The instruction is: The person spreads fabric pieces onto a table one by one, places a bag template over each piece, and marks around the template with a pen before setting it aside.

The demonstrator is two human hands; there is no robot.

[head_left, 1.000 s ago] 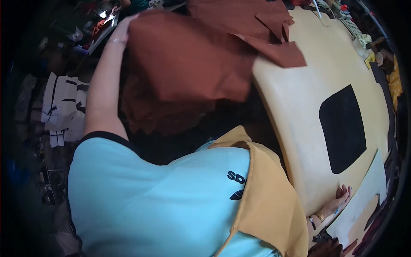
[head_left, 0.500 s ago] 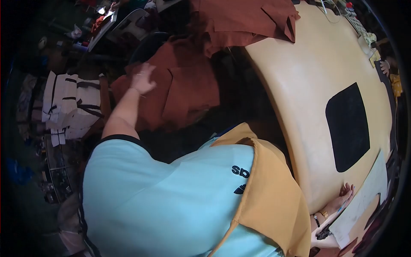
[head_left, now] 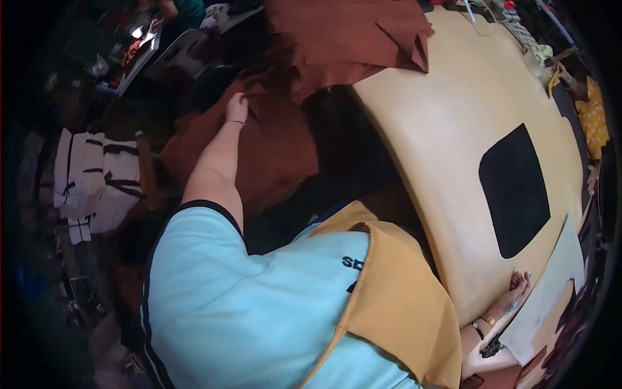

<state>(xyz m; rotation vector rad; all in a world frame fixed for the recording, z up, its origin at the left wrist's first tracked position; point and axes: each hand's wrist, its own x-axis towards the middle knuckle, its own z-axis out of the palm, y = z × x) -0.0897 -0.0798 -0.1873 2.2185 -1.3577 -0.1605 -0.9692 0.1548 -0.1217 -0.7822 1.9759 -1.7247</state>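
In the head view, the table [head_left: 434,123] spreads out with its pale top, and the work with the brown sheets looks to be partway through. One heap, the upper brown sheets [head_left: 343,32], lies on the table's far end and hangs over its edge. Other lower brown sheets [head_left: 282,149] lie off the table's left side, below its top; what carries them is too dark to tell. The left hand [head_left: 237,109] is on these, its fingers bent and partly hidden, so I cannot tell whether they pinch a sheet or only touch it.

A black piece [head_left: 515,191] lies flat on the table, apart from the brown heaps. The right hand [head_left: 515,293] rests at the table's near end, just beside a pale sheet [head_left: 551,288], with fingers loosely bent and apparently gripping nothing.

As things lie, the brown material is divided between the table and the place beside it, so the handling seems unfinished. How many sheets are dealt with, and how many are left, cannot be told.
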